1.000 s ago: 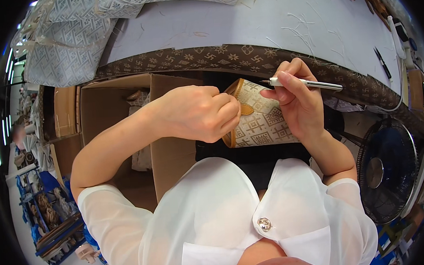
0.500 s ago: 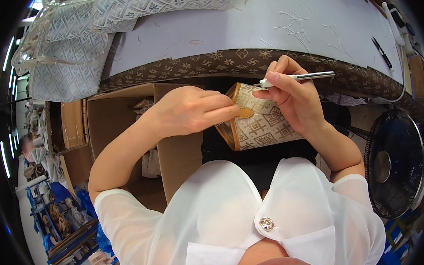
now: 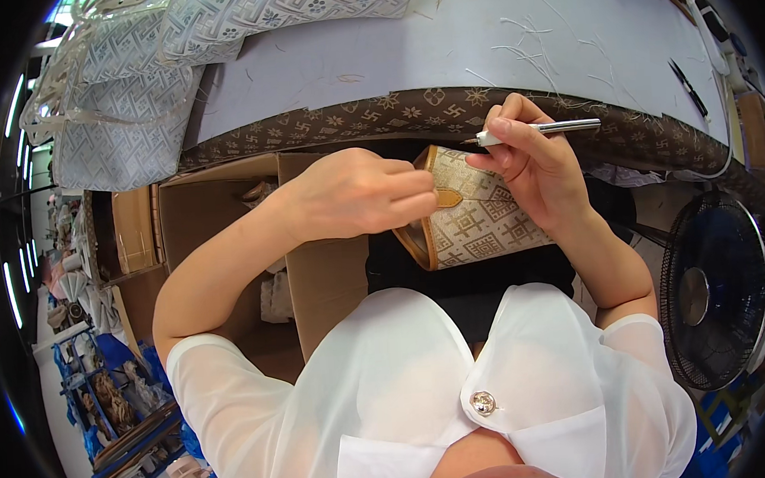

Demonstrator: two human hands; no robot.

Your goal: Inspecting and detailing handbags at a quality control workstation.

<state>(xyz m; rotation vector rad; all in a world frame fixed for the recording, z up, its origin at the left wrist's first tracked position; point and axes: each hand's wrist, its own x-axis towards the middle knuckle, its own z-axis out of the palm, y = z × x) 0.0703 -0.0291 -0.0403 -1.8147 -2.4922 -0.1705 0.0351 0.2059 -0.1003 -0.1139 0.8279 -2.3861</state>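
Note:
A small cream bag with a brown geometric pattern (image 3: 477, 221) lies on its side over my dark lap, its opening toward the left. Tan trim edges the opening, and a tan tab (image 3: 450, 198) sits on its side. My left hand (image 3: 359, 197) has its fingers closed at the rim beside the tab; the fingertips are partly hidden. Between thumb and fingers, my right hand (image 3: 530, 158) grips a slim silver-and-white pen-shaped tool (image 3: 567, 126). Its thin tip points left, just above the bag's upper edge; whether it touches cannot be made out.
Ahead is a pale worktable (image 3: 322, 78) with loose white threads (image 3: 528, 49), a black pen-like tool (image 3: 689, 87) and silvery patterned bags (image 3: 121, 123). An open cardboard box (image 3: 329, 285) stands left of my lap. A black fan (image 3: 714, 291) is at right, blue crates (image 3: 105, 401) at far left.
The tool's tip has lifted a little and shifted right, away from the bag's rim. My left hand has moved slightly right along the rim. The bag has barely shifted.

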